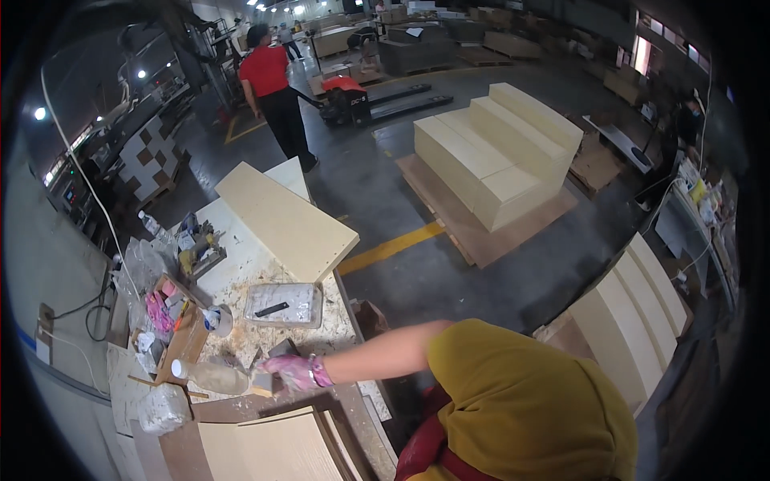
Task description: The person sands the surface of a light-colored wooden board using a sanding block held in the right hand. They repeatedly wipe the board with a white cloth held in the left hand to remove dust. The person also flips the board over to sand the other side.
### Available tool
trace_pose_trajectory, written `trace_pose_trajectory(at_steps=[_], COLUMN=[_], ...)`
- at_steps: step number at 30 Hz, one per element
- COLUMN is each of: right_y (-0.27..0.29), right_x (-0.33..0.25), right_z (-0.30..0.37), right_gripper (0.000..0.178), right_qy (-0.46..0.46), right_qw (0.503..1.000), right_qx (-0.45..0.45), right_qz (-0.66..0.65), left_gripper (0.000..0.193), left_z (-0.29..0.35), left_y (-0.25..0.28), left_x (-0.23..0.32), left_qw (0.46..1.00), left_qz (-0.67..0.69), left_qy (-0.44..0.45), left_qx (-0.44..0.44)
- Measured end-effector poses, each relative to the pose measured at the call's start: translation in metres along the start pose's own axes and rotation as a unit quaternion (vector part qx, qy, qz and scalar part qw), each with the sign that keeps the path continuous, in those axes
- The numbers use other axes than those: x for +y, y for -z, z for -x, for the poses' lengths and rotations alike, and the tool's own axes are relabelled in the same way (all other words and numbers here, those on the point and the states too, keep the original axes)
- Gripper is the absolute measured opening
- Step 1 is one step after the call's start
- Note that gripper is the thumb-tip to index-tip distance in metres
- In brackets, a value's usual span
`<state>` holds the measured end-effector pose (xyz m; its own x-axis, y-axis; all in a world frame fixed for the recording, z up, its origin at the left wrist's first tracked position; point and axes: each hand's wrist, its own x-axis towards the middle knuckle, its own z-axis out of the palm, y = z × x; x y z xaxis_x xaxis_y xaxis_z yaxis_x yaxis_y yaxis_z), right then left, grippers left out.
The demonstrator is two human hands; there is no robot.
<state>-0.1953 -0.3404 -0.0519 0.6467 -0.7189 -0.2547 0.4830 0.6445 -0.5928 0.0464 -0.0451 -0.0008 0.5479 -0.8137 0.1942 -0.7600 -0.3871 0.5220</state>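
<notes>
My right hand (295, 373), in a pink-stained glove, reaches over the workbench (228, 337) from a mustard sleeve (529, 393). Its fingers are bent at a small block with a pale wooden edge (263, 386). Whatever lies within the grip is partly covered by the glove. A dark grey piece (284, 348) is just beyond the knuckles. To the left of the fingers a cloudy plastic bottle (212, 377) lies on its side. Nearer the front edge, pale boards (273, 449) are stacked. My left hand does not show.
A long pale board (285, 220) overhangs the bench's far side. A wrapped package (282, 305) with a black knife (272, 309) lies beside a cardboard box (180, 337). Board stacks (497, 152) stand on the floor. A person in red (269, 88) is by a pallet truck (349, 104).
</notes>
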Motion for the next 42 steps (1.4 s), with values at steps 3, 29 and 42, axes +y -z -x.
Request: trace_pose_trajectory(at_steps=[3,29,42], right_y=[-0.001,-0.045,-0.059], right_x=[0.025,-0.057,-0.014], right_z=[0.02,-0.013,-0.062], right_gripper=[0.043,0.054,0.043], right_qy=[-0.062,0.18,0.184], right_qw=[0.995,0.876,0.778], right_qx=[0.051,-0.064,-0.209], right_qz=[-0.064,0.444,0.564], left_gripper=[0.044,0.035,0.033], left_z=[-0.008,-0.012,-0.008], left_y=[-0.01,-0.01,-0.003], left_x=[-0.012,0.012,0.026], left_qw=[0.999,0.996,0.995], left_qz=[0.022,0.005,-0.038], left_qy=[-0.027,-0.041,-0.043], left_qx=[0.003,0.077,0.079])
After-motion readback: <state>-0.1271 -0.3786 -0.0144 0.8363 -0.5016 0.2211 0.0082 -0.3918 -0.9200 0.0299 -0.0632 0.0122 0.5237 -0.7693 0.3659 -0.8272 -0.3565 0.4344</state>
